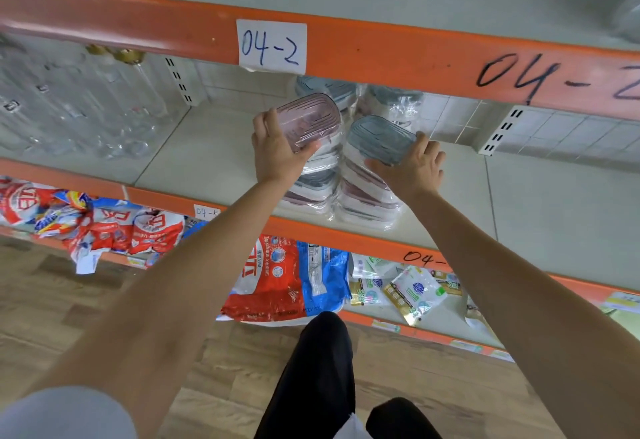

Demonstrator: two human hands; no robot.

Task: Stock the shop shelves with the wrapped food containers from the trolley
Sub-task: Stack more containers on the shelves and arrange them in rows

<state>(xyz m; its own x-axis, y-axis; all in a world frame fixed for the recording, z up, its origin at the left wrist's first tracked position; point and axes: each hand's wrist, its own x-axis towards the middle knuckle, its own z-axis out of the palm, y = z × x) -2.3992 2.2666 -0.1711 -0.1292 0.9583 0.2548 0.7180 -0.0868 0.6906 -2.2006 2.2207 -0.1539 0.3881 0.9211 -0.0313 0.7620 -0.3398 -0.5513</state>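
Observation:
Two stacks of plastic-wrapped food containers stand side by side on the middle shelf [214, 158]. My left hand [275, 151] grips a pink-lidded container [310, 118] on top of the left stack [311, 189]. My right hand [414, 170] grips a grey-blue-lidded container [381, 138] atop the right stack [367, 201]. Two more wrapped stacks [391, 100] stand behind them, near the tiled back wall. The trolley is out of view.
An orange shelf beam [398, 54] labelled 04-2 hangs close above the stacks. Clear glass bottles [86, 109] fill the shelf's left part. Red and blue detergent bags [284, 279] lie on the lower shelf. My legs stand on the wooden floor [52, 300] below.

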